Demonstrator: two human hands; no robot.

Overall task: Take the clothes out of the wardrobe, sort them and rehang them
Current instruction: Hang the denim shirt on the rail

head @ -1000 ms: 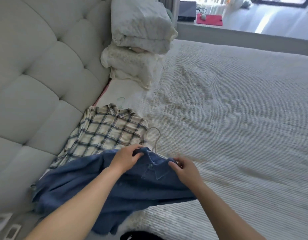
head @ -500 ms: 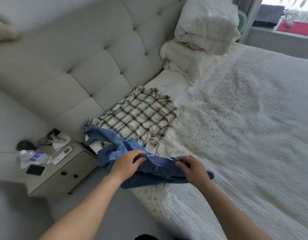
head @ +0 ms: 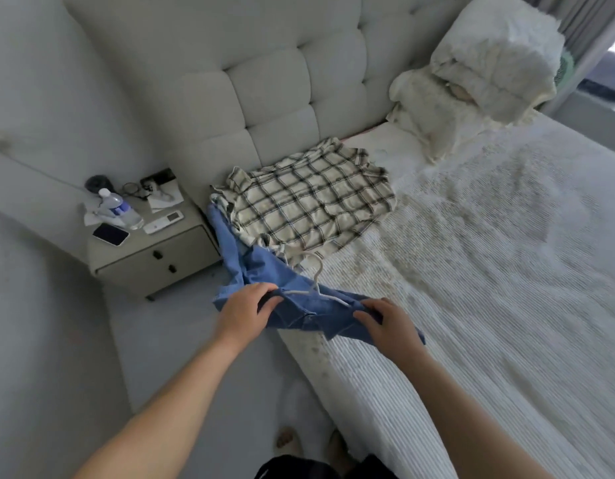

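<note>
Denim shirt (head: 264, 271) now pulled further off the plaid shirt (head: 313, 205) toward bed (head: 506, 271) edge, left hand (head: 244, 311) and right hand (head: 385, 321) both gripping its collar around white hanger (head: 316, 281).

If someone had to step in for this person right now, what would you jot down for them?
Left hand and right hand each grip the blue shirt near its collar, with a white hanger in it, at the edge of the bed.
A plaid shirt lies flat on the bed by the headboard.
Done: both shirts are out of the wardrobe.
Left: sort them and rehang both; the wardrobe is not in view.
</note>
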